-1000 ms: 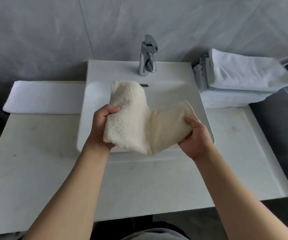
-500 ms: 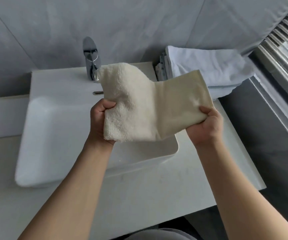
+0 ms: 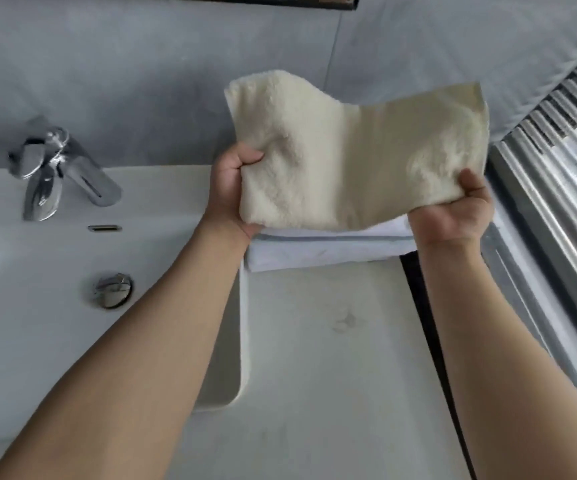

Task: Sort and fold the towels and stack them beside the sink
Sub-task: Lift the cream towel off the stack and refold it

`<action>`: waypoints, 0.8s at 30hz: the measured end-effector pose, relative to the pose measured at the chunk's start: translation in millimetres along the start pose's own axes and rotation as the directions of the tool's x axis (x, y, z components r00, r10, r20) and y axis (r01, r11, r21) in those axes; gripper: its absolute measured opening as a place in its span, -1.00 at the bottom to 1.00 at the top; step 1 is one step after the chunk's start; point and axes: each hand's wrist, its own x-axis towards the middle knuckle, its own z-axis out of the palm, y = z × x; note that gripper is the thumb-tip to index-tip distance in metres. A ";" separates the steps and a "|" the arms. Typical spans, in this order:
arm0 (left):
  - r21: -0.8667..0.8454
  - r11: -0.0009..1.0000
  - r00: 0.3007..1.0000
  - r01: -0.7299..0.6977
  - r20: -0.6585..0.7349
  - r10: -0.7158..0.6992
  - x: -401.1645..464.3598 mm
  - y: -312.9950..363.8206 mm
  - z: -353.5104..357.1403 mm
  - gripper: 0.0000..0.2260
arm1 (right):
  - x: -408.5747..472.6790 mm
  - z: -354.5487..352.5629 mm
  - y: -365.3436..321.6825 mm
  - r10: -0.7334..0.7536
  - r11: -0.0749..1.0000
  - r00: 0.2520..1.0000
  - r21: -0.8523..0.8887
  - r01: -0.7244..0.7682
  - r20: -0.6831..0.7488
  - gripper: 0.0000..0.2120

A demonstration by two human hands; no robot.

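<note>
Basically mid-task: folded cream towel [image 3: 356, 157] held in air w/ both hands, above the white towel stack [image 3: 328, 249] that sits on the counter [image 3: 332, 358] just right of the sink [image 3: 55, 341]. Left hand [image 3: 231, 188] fingers curled, clamped on towel's left edge; right hand [image 3: 453, 213] pinches its lower right corner. Stack partly built already. Left, prob: lay this one on the stack; other unsorted towels not visible.

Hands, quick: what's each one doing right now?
Left hand: closed, gripping the left end of the cream towel.
Right hand: closed, gripping the same towel's right end.
</note>
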 end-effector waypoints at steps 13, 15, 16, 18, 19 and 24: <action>0.718 0.652 0.884 0.244 -0.441 0.155 77.6 -25.2 1.4 -0.87 | 70.4 -58.1 -21.3 -0.217 0.836 0.813 -0.532 -0.131 -0.541 -0.73; 0.763 0.621 0.891 0.181 -0.394 0.225 77.2 -24.2 -3.3 -0.88 | 74.2 -62.5 -18.8 -0.298 0.795 0.808 -0.600 -0.084 -0.509 -0.63; 0.790 0.588 0.892 0.175 -0.379 0.245 77.6 -24.8 -7.7 -0.86 | 74.8 -63.6 -16.1 -0.340 0.777 0.807 -0.628 -0.048 -0.483 -0.60; 0.846 0.503 0.888 0.179 -0.359 0.288 77.6 -27.1 -14.7 -0.86 | 73.6 -64.4 -8.9 -0.402 0.764 0.800 -0.644 0.025 -0.446 -0.56; 0.864 0.474 0.883 0.172 -0.349 0.315 77.3 -28.0 -16.6 -0.88 | 71.6 -64.1 -6.3 -0.427 0.764 0.793 -0.643 0.059 -0.434 -0.54; 0.971 0.153 0.821 0.185 -0.238 0.519 69.9 -37.5 -16.2 -0.76 | 67.5 -63.9 -5.9 -0.554 0.613 0.748 -0.787 0.068 -0.366 -0.34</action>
